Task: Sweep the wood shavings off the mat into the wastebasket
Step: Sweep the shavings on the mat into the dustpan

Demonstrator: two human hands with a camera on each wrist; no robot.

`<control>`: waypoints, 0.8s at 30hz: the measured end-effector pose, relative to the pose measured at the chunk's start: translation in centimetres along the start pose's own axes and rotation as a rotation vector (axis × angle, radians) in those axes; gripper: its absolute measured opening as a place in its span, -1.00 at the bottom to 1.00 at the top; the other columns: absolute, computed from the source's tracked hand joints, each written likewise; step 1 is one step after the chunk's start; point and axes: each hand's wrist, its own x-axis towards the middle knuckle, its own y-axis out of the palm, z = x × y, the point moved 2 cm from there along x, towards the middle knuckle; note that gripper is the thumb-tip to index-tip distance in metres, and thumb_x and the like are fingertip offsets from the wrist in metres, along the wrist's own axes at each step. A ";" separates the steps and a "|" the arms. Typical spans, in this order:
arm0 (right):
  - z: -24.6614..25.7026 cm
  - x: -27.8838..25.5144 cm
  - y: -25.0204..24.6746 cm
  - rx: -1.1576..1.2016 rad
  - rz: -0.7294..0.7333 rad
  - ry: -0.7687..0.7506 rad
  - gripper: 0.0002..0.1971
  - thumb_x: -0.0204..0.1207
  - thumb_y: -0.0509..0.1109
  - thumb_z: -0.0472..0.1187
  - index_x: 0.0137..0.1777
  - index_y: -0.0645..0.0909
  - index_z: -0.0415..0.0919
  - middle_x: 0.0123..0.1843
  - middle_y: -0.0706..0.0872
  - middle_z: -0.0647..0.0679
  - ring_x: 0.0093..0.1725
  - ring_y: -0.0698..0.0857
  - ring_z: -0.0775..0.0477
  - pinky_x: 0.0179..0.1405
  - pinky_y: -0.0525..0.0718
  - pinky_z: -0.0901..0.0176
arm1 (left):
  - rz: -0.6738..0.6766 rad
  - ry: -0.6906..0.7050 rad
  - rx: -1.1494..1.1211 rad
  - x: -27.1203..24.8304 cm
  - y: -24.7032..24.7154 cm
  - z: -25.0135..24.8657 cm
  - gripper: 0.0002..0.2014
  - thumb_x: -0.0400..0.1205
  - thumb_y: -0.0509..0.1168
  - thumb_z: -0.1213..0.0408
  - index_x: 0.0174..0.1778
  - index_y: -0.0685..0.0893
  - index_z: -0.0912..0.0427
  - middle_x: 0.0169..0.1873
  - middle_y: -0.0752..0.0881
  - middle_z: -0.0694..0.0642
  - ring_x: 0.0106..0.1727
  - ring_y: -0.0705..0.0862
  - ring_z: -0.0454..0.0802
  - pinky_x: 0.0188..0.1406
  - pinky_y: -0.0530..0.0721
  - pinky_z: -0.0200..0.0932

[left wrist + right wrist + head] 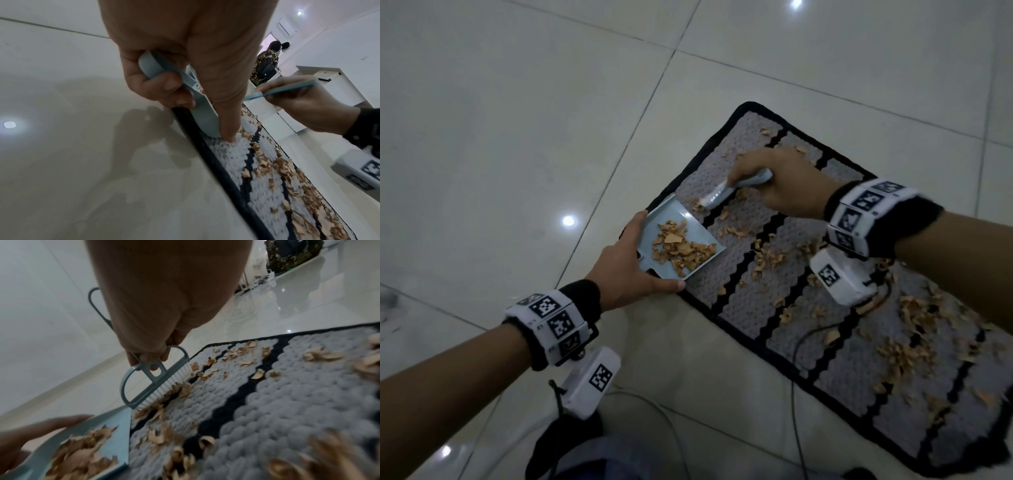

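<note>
A grey mat with black wavy stripes lies on the tiled floor, strewn with tan wood shavings, thickest at its near right. My left hand grips a light blue dustpan at the mat's left edge, thumb along its near side; a pile of shavings lies in it. My right hand holds a small blue brush. Its white bristles touch the mat just beyond the pan's lip, against a few shavings. No wastebasket shows in any view.
Pale glossy floor tiles surround the mat. A dark cable runs over the mat's near edge and a white cable lies by my knees. In the left wrist view, white furniture and standing people are far off.
</note>
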 end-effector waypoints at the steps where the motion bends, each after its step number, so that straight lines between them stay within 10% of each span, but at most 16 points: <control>1: -0.3 -0.8 -0.1 -0.007 0.010 -0.006 -0.59 0.37 0.30 -0.66 0.11 0.75 -0.31 0.11 0.78 -0.27 0.11 0.70 -0.24 0.03 0.66 -0.08 | 0.003 0.006 0.005 0.1 -0.1 -0.1 0.28 0.18 0.68 -0.09 0.70 -0.01 -0.09 0.44 0.53 -0.11 0.36 0.55 -0.08 0.27 0.50 -0.26; 8: -2.0 -3.8 -2.6 0.110 -0.191 0.135 -0.74 0.59 0.29 -0.52 0.16 0.71 -0.32 0.17 0.75 -0.25 0.15 0.68 -0.19 0.16 0.66 0.01 | 0.052 0.041 0.051 2.1 -0.2 -1.3 0.33 0.09 0.66 -0.25 0.68 -0.01 -0.13 0.45 0.53 -0.11 0.39 0.57 -0.03 0.38 0.60 0.04; 14: -5.5 -1.7 -4.6 -0.006 -0.500 0.288 -0.79 0.70 0.21 -0.23 0.23 0.61 -0.24 0.09 0.73 -0.17 -0.05 0.59 0.01 -0.03 0.55 0.19 | 0.072 0.028 0.089 3.2 0.0 -3.1 0.32 0.16 0.67 -0.17 0.71 -0.05 -0.07 0.47 0.52 -0.06 0.41 0.55 0.02 0.37 0.57 -0.08; 21: -6.1 2.1 -3.2 -0.050 -0.421 0.329 -0.74 0.74 0.09 -0.23 0.28 0.50 -0.31 -0.03 0.70 -0.38 -0.17 0.65 -0.36 -0.19 0.63 -0.15 | 0.046 0.010 0.084 3.1 0.6 -4.4 0.29 0.21 0.66 -0.15 0.71 -0.06 -0.07 0.44 0.53 -0.05 0.37 0.58 0.03 0.32 0.56 -0.15; 24: -5.6 2.1 -1.5 -0.042 -0.350 0.323 -0.73 0.75 0.07 -0.24 0.33 0.47 -0.33 -0.11 0.65 -0.31 -0.32 0.54 -0.22 -0.35 0.43 0.04 | 0.049 0.007 0.078 3.1 0.7 -5.0 0.28 0.23 0.65 -0.14 0.71 -0.07 -0.06 0.44 0.53 -0.04 0.35 0.59 0.04 0.27 0.55 -0.17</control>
